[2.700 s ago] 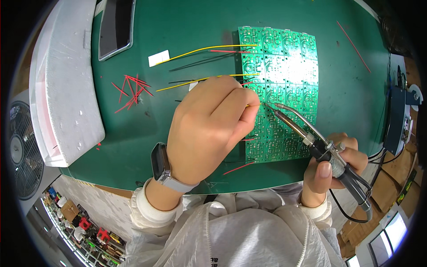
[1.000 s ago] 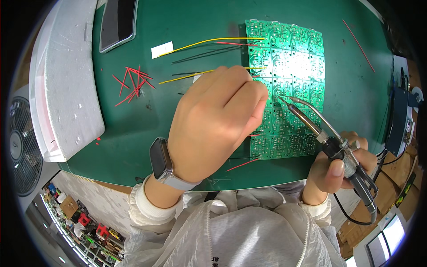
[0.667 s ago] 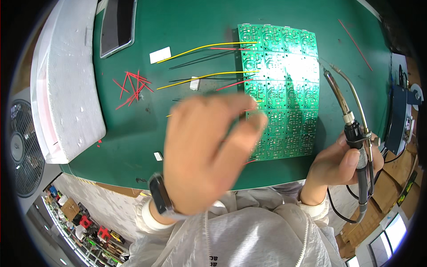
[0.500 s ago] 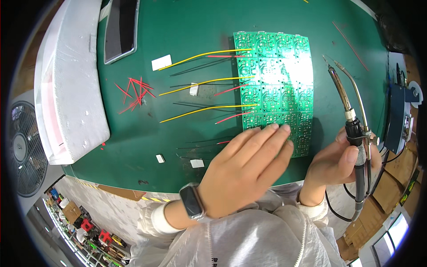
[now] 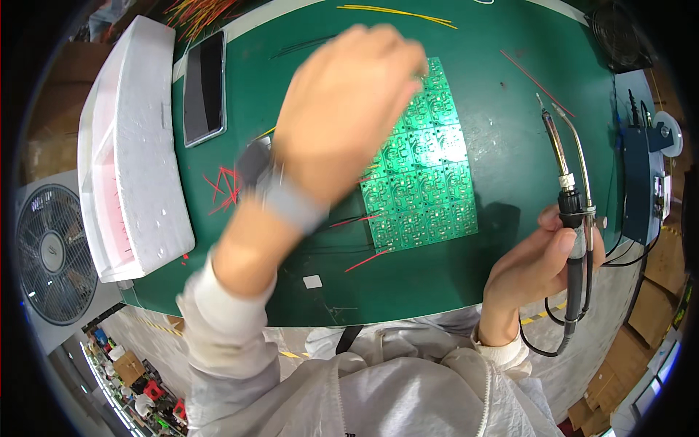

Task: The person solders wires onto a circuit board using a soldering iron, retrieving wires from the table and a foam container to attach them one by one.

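Note:
My left hand [image 5: 346, 109] is raised over the far left part of a green circuit board panel [image 5: 429, 193], hiding that corner and most of the wires there. Motion smears its fingers, so I cannot see whether they hold anything. Short red and dark wires stick out from the panel's left edge, one red wire [image 5: 366, 261] at its near corner. To the right of the panel, my right hand [image 5: 528, 266] is closed around the handle of a soldering iron [image 5: 559, 156]. Its tip points away from me, and a thin metal tube runs beside it.
Loose yellow wires [image 5: 397, 12] lie at the table's far side. Cut red wires [image 5: 224, 189] are heaped at left, near a phone-like device [image 5: 204, 95] and a white foam box [image 5: 145, 146]. A blue soldering station [image 5: 643, 200] stands at right. A fan [image 5: 54, 251] is at far left.
My left hand has lifted off the near part of the panel and swung far and left. The panel appears shifted left and nearer in view. My right hand still holds the soldering iron.

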Demonstrator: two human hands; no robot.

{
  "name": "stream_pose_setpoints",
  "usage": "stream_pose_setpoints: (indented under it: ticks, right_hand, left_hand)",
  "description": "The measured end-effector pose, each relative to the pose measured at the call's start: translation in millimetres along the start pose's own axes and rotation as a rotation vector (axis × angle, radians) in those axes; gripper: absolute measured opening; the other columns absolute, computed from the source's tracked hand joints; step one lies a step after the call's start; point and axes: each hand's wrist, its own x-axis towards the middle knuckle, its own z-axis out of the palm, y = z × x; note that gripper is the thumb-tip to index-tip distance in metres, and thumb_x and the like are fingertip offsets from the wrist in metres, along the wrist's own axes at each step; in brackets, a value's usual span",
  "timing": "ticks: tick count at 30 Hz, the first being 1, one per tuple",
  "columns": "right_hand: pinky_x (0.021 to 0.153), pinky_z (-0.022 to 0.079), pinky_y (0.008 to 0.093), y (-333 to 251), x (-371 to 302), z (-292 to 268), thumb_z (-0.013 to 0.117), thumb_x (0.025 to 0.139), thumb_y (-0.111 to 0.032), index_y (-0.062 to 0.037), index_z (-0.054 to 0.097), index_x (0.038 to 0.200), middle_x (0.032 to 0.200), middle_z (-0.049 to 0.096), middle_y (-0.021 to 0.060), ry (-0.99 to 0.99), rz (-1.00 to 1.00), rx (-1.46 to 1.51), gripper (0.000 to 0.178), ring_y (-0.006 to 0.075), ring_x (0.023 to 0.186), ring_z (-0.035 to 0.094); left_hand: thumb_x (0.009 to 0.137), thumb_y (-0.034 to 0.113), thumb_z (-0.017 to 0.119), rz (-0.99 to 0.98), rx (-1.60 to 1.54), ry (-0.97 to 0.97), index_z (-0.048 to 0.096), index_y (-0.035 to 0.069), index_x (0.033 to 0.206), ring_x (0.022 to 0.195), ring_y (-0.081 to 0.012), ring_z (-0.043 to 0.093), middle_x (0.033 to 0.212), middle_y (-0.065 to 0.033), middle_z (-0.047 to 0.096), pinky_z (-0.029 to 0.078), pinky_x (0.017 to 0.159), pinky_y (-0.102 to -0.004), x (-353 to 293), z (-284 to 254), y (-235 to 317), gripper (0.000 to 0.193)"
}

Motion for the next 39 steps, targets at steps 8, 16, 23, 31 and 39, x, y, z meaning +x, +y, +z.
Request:
stream_pose_setpoints:
  ticks: [8, 16, 23, 31, 39]
  right_hand:
    - [0.069, 0.035, 0.0302, -6, 1, 7, 0.045, 0.084, -0.015, -0.0046, 0.038, 0.098, 0.081, 0.043, 0.0088, 0.025, 0.076, 0.073, 0.019, 0.0163, 0.074, 0.04]
    - [0.07, 0.034, 0.0306, -8, -3, 6, 0.046, 0.083, -0.016, -0.0062, 0.037, 0.099, 0.084, 0.043, 0.0095, -0.059, 0.072, 0.096, 0.02, 0.0171, 0.074, 0.039]
    - [0.067, 0.038, 0.0291, -9, -5, 1, 0.054, 0.079, -0.019, -0.0046, 0.033, 0.101, 0.082, 0.048, 0.0145, -0.06, 0.131, 0.137, 0.033, 0.0178, 0.071, 0.044]
    - [0.058, 0.04, 0.0238, -18, -9, -8, 0.066, 0.07, -0.012, -0.0014, 0.039, 0.093, 0.077, 0.05, 0.0124, -0.479, 0.004, 0.076, 0.038, 0.0139, 0.062, 0.047]
    - [0.051, 0.037, 0.0262, -5, -20, -18, 0.067, 0.067, -0.014, -0.0039, 0.037, 0.089, 0.073, 0.048, 0.0119, -0.568, -0.13, 0.175, 0.038, 0.0139, 0.053, 0.044]
  left_hand:
    - [0.075, 0.012, 0.059, -0.118, -0.178, -0.101, 0.054, 0.002, 0.082, 0.084, -0.0325, 0.051, 0.083, -0.0164, 0.053, 0.042, 0.075, -0.0357, 82, 43, -54, 0.013]
    - [0.075, 0.009, 0.057, -0.106, -0.234, -0.048, 0.054, 0.0, 0.075, 0.08, -0.0306, 0.051, 0.08, -0.0154, 0.052, 0.041, 0.073, -0.0341, 77, 28, -48, 0.01]
    - [0.084, 0.007, 0.051, -0.365, -0.432, 0.08, 0.051, 0.002, 0.089, 0.067, -0.0096, 0.051, 0.077, -0.003, 0.054, 0.04, 0.06, -0.0225, 14, -29, -5, 0.007]
    - [0.066, -0.007, 0.063, -0.462, -0.4, 0.152, 0.053, 0.0, 0.078, 0.059, -0.0203, 0.051, 0.072, -0.0079, 0.049, 0.042, 0.051, -0.0297, -102, -11, 62, 0.018]
    - [0.065, -0.007, 0.064, -0.443, -0.361, 0.192, 0.055, 0.001, 0.075, 0.056, -0.0147, 0.049, 0.07, -0.0048, 0.049, 0.04, 0.048, -0.0255, -110, -4, 61, 0.016]
